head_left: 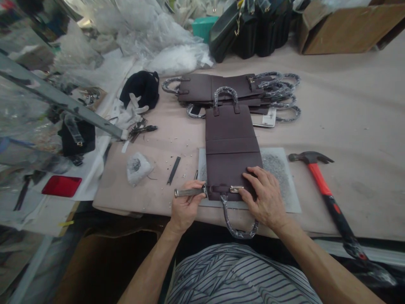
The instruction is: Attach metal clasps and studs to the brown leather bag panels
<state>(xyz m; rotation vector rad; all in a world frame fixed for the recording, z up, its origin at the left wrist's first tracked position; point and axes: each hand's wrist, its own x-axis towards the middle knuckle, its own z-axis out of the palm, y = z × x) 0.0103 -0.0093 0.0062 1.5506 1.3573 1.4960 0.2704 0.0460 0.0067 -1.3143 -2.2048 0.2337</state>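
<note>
One dark brown bag piece (233,162) lies flat on the cloth-covered table (335,101), right in front of the person, its near half over a pale, speckled board (289,194). A wrapped handle (242,234) hangs from its near end, past the table edge. From here I see the left hand (185,210) with thumb and fingers clamped on a metal hand tool (190,192), whose tip sits right at the piece's near left corner; whether they touch, I can't tell. The right hand (265,197) lies on the piece, fingers slightly apart, thumb at the metal clasp (236,189). A claw hammer (321,181) rests to the right of the board. Off left are a dark flat strip (174,170) and a small plastic bag (138,169). Beyond, more brown pieces (202,88) are stacked.
</note>
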